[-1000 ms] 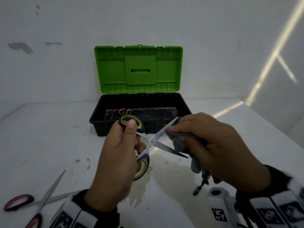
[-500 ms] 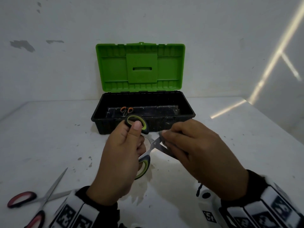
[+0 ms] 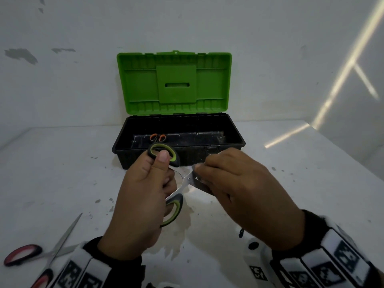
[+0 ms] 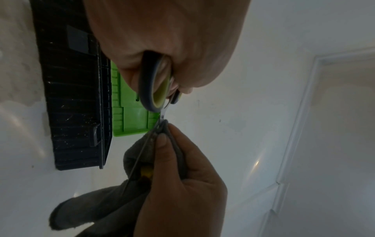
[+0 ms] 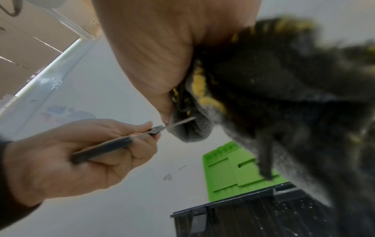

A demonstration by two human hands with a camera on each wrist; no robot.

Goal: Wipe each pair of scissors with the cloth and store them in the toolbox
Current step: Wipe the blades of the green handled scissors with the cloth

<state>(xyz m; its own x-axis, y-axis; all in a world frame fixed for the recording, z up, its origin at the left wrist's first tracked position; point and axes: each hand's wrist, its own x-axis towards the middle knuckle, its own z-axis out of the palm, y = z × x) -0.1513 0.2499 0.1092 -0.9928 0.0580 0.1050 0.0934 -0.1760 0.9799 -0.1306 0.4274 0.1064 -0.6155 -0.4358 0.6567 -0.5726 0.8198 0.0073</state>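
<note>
My left hand (image 3: 143, 196) grips the black-and-green handles of a pair of scissors (image 3: 176, 202), held above the table in front of the toolbox. My right hand (image 3: 234, 183) pinches a dark grey cloth (image 4: 97, 206) around the blades close to the pivot, so the blades are mostly hidden. The cloth (image 5: 284, 99) hangs below that hand. The toolbox (image 3: 236, 132) is black with its green lid (image 3: 141, 84) standing open. Small orange-handled scissors (image 3: 158, 137) lie inside it. Red-handled scissors (image 3: 31, 254) lie spread on the table at the lower left.
The white table (image 3: 52, 173) carries small dark specks and a damp stain under my hands. A white wall stands just behind the toolbox, with another wall at the right.
My right hand has slid the cloth along the blades from the tips toward the pivot, closer to my left hand. The blades, plainly visible one second ago, are now covered.
</note>
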